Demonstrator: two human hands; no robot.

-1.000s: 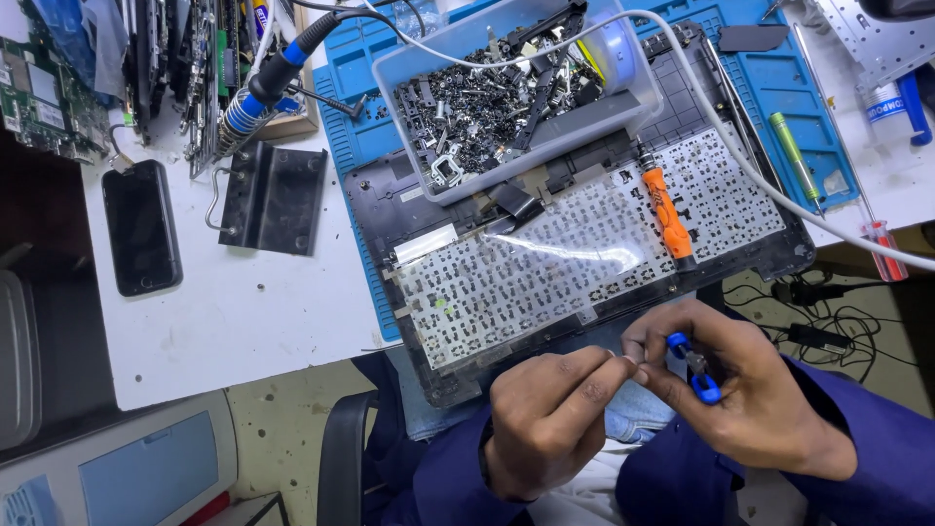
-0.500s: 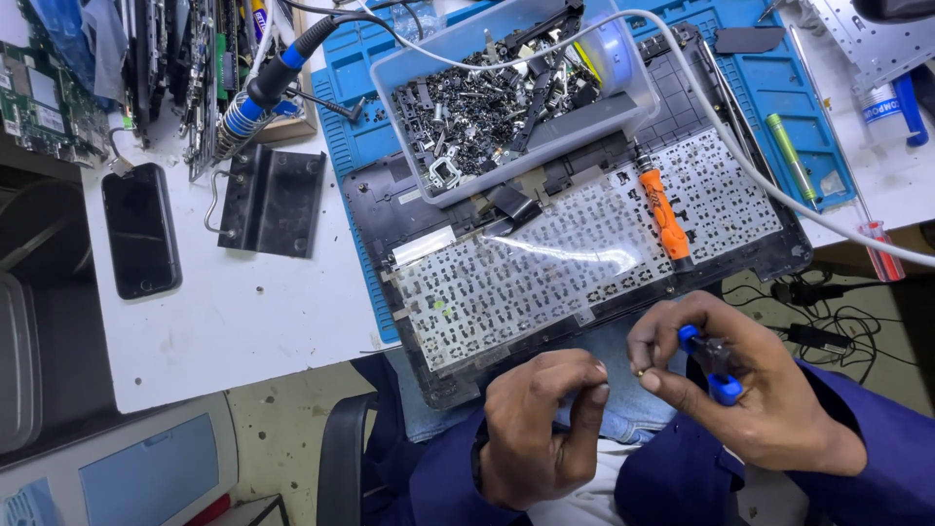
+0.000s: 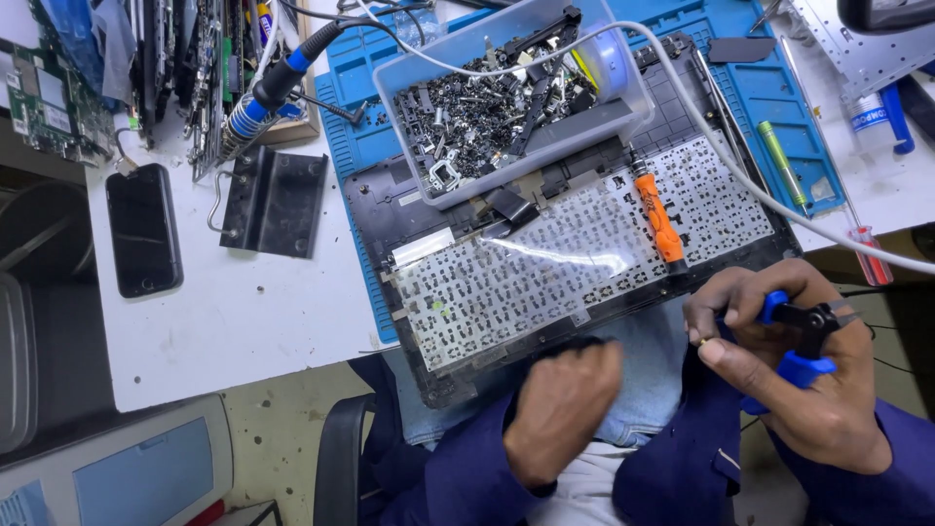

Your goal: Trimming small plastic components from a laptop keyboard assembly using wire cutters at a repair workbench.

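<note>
My right hand point(image 3: 789, 375) grips small blue-handled pliers point(image 3: 804, 341) just off the table's front edge, with a tiny brass-coloured part pinched at my thumb and fingertip. My left hand point(image 3: 560, 409) is a closed fist over my lap, blurred; what is in it cannot be seen. Just above both hands lies an opened laptop shell with the back of its keyboard point(image 3: 575, 263) showing. An orange-handled screwdriver point(image 3: 657, 219) rests on that keyboard.
A clear plastic tub point(image 3: 623, 117) of black scrap parts sits on the laptop's far edge, on a blue work mat point(image 3: 769, 97). A white cable point(image 3: 740, 175) crosses the mat. A black phone point(image 3: 143, 242), a black plate point(image 3: 275, 203) and a soldering iron point(image 3: 278, 83) lie left.
My hands have come apart. The left hand pulled down and left into a fist over my lap, while the right hand with the pliers shifted slightly right.
</note>
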